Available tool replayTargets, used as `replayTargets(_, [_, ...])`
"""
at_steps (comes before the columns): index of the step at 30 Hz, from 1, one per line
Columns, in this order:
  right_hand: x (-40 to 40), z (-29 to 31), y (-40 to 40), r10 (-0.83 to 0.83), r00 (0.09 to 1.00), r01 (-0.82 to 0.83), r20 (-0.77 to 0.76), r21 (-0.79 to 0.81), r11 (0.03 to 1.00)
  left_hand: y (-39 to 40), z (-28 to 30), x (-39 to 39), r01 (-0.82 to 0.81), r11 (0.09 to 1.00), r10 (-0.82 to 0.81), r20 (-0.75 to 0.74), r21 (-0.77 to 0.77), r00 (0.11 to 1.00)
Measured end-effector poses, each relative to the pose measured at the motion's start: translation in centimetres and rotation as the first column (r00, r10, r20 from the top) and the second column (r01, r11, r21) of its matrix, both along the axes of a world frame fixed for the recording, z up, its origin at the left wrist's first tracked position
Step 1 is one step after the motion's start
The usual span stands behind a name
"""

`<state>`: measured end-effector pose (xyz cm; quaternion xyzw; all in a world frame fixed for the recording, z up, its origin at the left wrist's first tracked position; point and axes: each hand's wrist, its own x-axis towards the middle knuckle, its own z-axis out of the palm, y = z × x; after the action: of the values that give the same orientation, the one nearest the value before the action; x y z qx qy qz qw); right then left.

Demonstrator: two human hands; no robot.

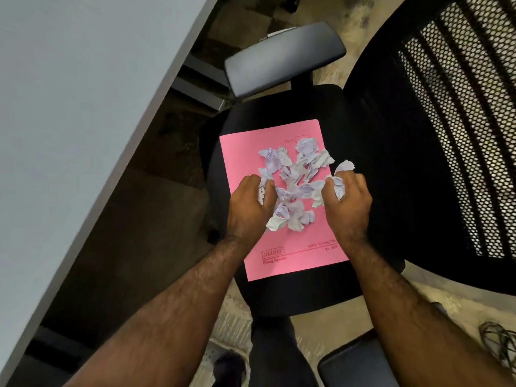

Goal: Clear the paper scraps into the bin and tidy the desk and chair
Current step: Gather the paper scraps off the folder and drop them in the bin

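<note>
A pink file folder (279, 258) lies flat on the black seat of an office chair (371, 152). Several crumpled white paper scraps (296, 174) are piled on the folder's middle and upper part. My left hand (248, 205) rests on the left side of the pile with its fingers curled around some scraps. At the pile's right edge, my right hand (347, 202) is closed on a bunch of scraps that stick out above its fingers. No bin is in view.
The white desk (69, 107) fills the left side, its edge running diagonally. The chair's mesh backrest (452, 121) stands at the right, one armrest (282, 57) above the seat and another (360, 364) at the bottom. Cables (499, 339) lie on the floor at lower right.
</note>
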<state>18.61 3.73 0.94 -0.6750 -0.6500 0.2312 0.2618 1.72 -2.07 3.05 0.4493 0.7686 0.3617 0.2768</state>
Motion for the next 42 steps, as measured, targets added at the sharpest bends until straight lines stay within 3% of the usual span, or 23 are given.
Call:
replayTargets(8, [-3.3,1.7,-0.6,0.073,0.992,-0.069,-0.103,0.04,0.997,-1.6,1.2,-1.1,-0.107,0.994,0.107,-0.028,0.022,0.994])
replayTargets(15, [-8.5,2.3,-4.2,0.32,0.941,-0.322,-0.115,0.001,0.947,-5.9,2.5,-4.8,-0.31,0.951,0.31,-0.019,0.008,0.951])
replayTargets(22, [-15.9,2.6,-12.2,0.537,0.837,-0.538,-0.108,0.019,0.843,-17.0,2.7,-8.9,-0.535,0.845,0.534,0.021,0.005,0.845])
replayTargets(29, [-22.7,0.5,-27.0,0.772,0.619,-0.782,-0.143,-0.013,0.624,-34.5,0.3,-11.4,-0.779,0.627,0.779,0.017,-0.001,0.627])
replayTargets(36, [-28.6,-4.1,-46.9,0.91,0.354,-0.935,-0.217,-0.054,0.351,-52.6,-4.5,-11.7,-0.96,0.278,0.96,0.032,-0.007,0.278])
replayTargets(42, [-32.6,-8.7,-63.6,0.943,0.16,-0.985,-0.291,-0.111,0.133,-68.3,-9.5,-12.8,-0.999,0.015,0.999,-0.032,0.033,0.014])
